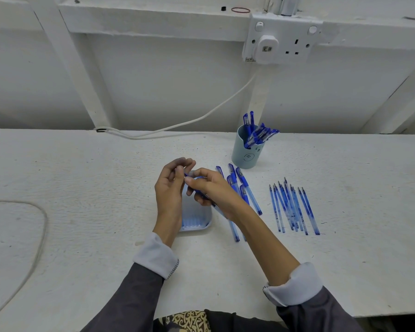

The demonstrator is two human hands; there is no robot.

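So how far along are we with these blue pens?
Looks done: roughly ten uncapped blue plastic pens lie in a row on the right. In hand: the right hand grips one blue pen above the pale blue tray while the left hand pinches its far end. Probably left: capped pens lying alongside, and more in the grey-blue cup.

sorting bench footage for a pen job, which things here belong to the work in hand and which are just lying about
in the job: pen, gripped by right hand, left hand pinching its end; tray beneath; capped pens; uncapped pens in a row; cup of pens
lying about: wall socket; white cable; rubber band on the ledge; cord at left
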